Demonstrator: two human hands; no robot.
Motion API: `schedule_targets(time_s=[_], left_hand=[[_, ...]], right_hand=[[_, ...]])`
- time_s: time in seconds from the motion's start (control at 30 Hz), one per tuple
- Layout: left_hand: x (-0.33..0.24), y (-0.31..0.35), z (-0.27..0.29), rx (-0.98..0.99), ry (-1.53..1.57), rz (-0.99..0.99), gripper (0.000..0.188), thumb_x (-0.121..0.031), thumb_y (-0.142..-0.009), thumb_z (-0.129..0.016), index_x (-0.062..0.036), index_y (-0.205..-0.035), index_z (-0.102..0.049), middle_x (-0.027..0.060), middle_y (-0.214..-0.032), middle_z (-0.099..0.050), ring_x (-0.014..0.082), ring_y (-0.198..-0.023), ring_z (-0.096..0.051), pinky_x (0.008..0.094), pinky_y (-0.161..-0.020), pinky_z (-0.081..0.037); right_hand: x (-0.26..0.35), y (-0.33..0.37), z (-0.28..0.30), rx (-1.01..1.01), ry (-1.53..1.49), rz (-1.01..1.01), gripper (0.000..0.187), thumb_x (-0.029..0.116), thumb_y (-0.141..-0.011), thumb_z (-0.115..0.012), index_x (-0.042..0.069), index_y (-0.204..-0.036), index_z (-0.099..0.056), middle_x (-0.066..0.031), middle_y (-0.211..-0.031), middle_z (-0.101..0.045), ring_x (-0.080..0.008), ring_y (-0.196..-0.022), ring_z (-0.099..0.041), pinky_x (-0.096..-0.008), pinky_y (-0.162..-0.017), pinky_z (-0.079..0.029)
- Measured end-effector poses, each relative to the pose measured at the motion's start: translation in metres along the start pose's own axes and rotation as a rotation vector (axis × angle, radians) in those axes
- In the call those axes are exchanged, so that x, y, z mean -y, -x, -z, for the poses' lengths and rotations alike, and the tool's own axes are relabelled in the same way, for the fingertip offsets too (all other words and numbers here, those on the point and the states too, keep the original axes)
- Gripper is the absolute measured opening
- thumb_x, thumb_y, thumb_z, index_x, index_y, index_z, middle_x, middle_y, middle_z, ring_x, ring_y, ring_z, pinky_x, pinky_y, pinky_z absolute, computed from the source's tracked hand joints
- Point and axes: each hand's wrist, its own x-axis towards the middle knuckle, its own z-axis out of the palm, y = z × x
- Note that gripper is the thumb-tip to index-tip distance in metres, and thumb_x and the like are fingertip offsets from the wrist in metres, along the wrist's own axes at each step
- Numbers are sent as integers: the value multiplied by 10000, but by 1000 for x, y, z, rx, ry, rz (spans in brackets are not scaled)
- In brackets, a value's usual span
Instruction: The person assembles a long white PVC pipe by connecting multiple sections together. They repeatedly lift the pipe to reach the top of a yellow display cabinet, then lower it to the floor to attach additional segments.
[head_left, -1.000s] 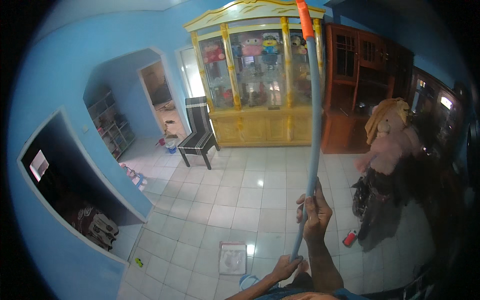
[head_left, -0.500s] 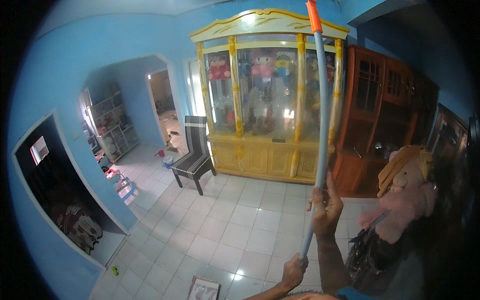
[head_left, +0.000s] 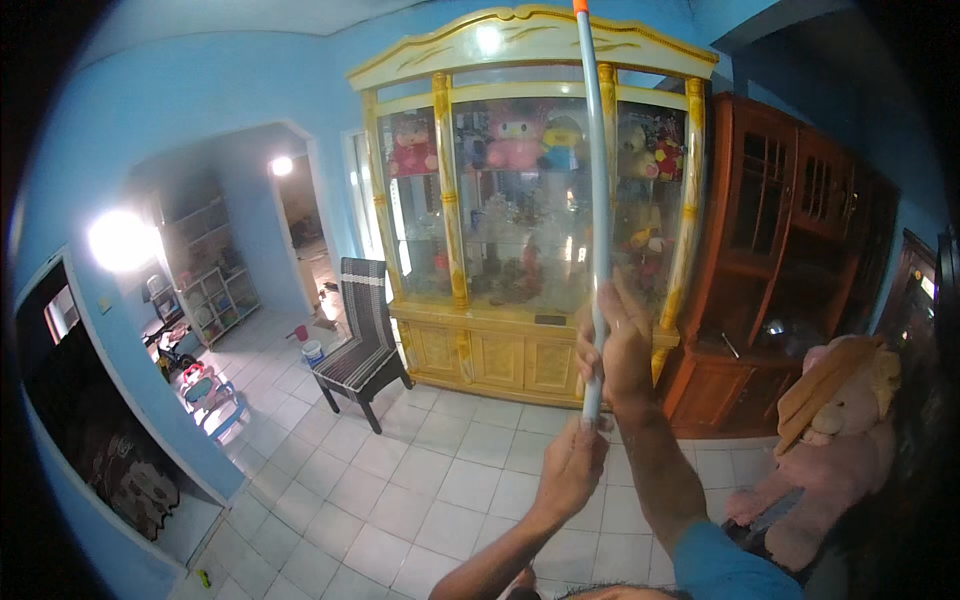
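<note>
A long grey pole (head_left: 596,220) with an orange tip rises upright through the upper centre of the frame. The right hand (head_left: 622,345) wraps it in a closed grip; the left hand (head_left: 572,468), just below, closes round the pole's bottom end. Behind stands a yellow glass cabinet (head_left: 530,200) of plush toys. A dark chair (head_left: 360,345) sits centre left and a pink teddy (head_left: 835,440) at lower right.

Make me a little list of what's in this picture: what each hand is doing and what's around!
room: blue walls, white tiled floor
right hand: grip closed around the pole, held upright
left hand: closed around the pole's bottom end
pole: grey, orange tip at top
behind the pole: yellow glass cabinet full of stuffed toys
right side: brown wooden cabinet, big pink teddy bear
left side: dark chair
</note>
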Motion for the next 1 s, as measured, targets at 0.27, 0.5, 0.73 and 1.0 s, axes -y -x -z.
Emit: schedule_targets(time_s=[0.27,0.5,0.73,1.0], left_hand=[[-77,-269,41,-42,-164,-188,397,-407,-1111,-429,-44,-1197,-565,-25,-715,-459,69,-501,-433,237,-404,-338],[-171,-432,63,-93,-198,-235,398,-327,-1072,-443,11,-979,-633,29,-661,-509,142,-494,-489,319,-437,-385],[-217,-577,75,-136,-314,-298,276,-237,-1011,-529,20,-965,-618,68,-752,-550,172,-580,-514,330,-484,-388],[-260,-682,50,-65,-406,-389,347,-257,-1095,-412,31,-1049,-600,-4,-741,-509,58,-530,-421,206,-438,-391]], right_hand=[[-5,-283,-12,12,32,180,313,276,-1082,-470,89,-1328,-517,-13,-736,-493,-98,-472,-447,-262,-374,-389],[2,-490,-30,-12,-27,278,250,217,-1007,-519,19,-1158,-541,-107,-780,-592,-155,-544,-535,-331,-440,-458],[11,-638,-36,-35,-171,291,216,148,-983,-492,-62,-1017,-529,-128,-696,-577,-205,-509,-545,-372,-429,-460],[31,-776,-16,6,-184,323,279,150,-976,-411,-41,-868,-583,-175,-577,-610,-254,-469,-596,-409,-412,-438]])
